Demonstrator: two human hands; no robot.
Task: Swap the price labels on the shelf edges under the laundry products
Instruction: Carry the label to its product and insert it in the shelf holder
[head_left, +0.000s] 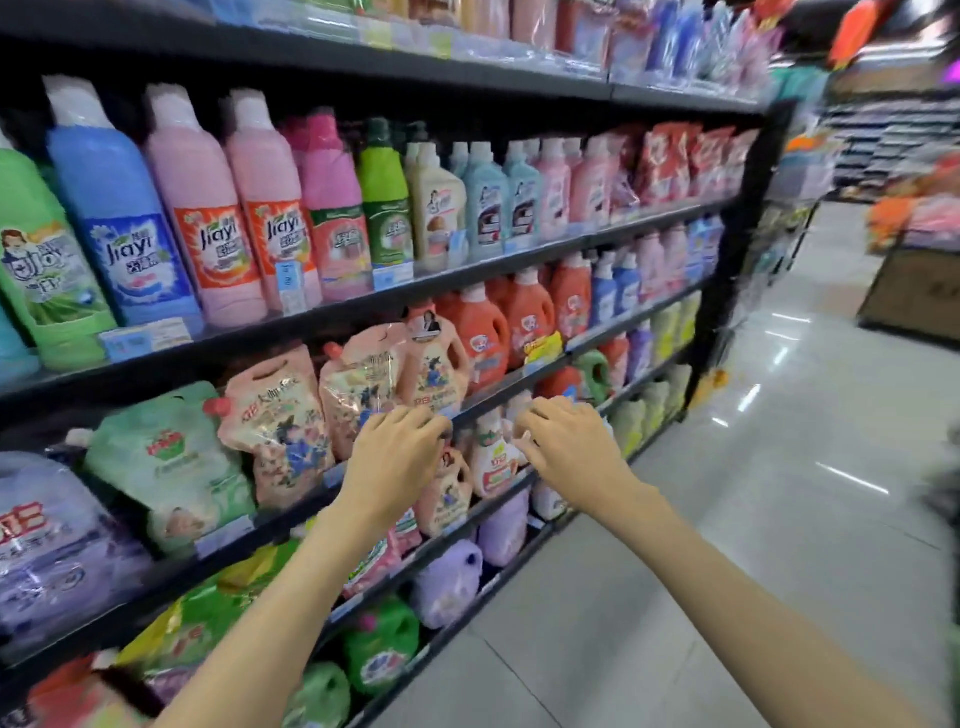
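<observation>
Both my hands reach to the black shelf edge (485, 405) under the peach detergent pouches (358, 384) and orange jugs (480, 332). My left hand (395, 452) has its fingers curled down onto the edge; what they pinch is hidden. My right hand (566, 436) is curled on the same edge further right, closed on a pale blue price label (605, 422) that shows past its knuckles. More price labels sit on other edges: one (145, 338) under the green and blue bottles, one (223, 535) under the green pouch.
The rack runs away to the right, ending at a black post (748, 249). Tall bottles (208, 218) fill the shelf above, and purple and green jugs (452, 582) the shelves below. A glossy tiled aisle floor (753, 519) lies right, with a wooden display (914, 291) beyond.
</observation>
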